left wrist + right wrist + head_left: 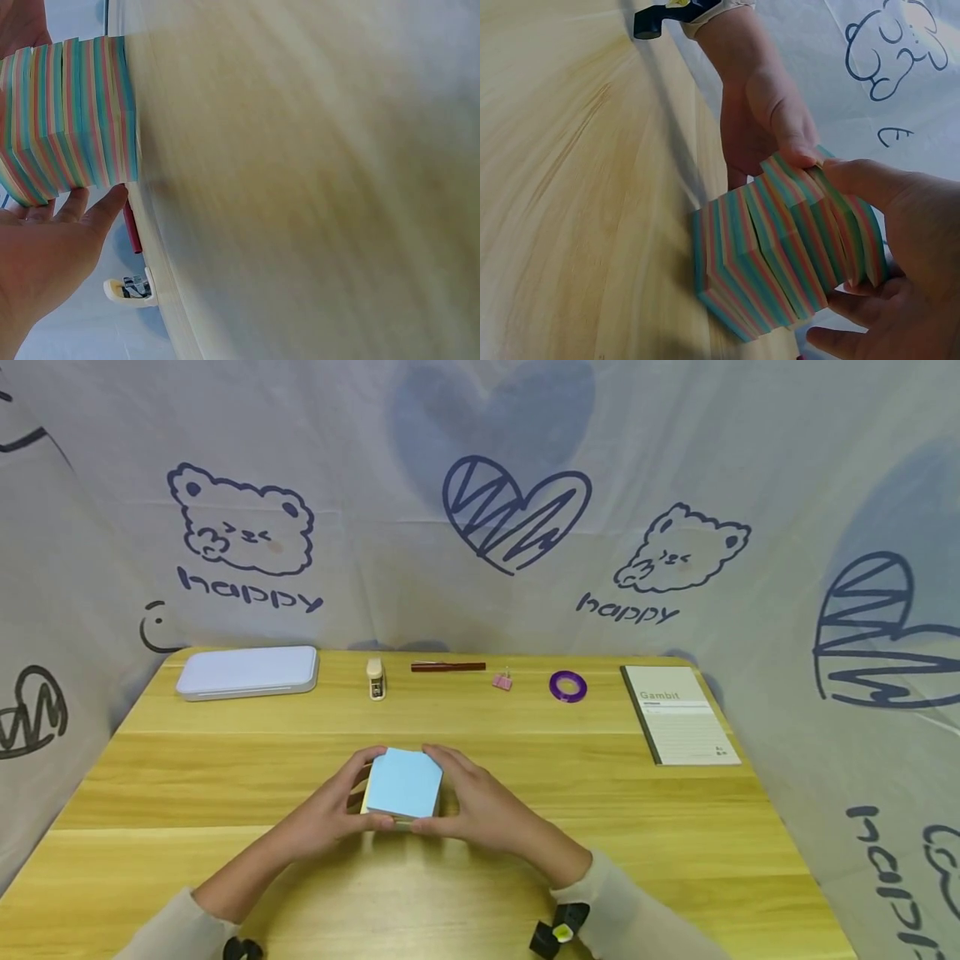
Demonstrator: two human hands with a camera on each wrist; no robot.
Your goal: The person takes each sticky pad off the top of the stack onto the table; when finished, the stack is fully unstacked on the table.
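A tall stack of sticky notes [405, 783] stands near the middle of the table, pale blue on top. The wrist views show its sides striped in blue, green, pink and yellow, with slightly uneven layers [780, 247]. My left hand [318, 818] grips the stack from the left, thumb at the near side and fingers round the far side. From the right, my right hand [483, 806] holds it in the same way, the two thumbs close together at the front. In the left wrist view the bottom of the stack [67, 120] is right at the tabletop.
Along the back of the wooden table [225, 760] lie a white pencil case [247, 672], a small glue bottle [376, 680], a dark red pen [447, 667], a pink binder clip [502, 680] and a purple tape roll [567, 686]. A notebook [678, 714] lies at the right; a printed curtain [375, 568] hangs behind.
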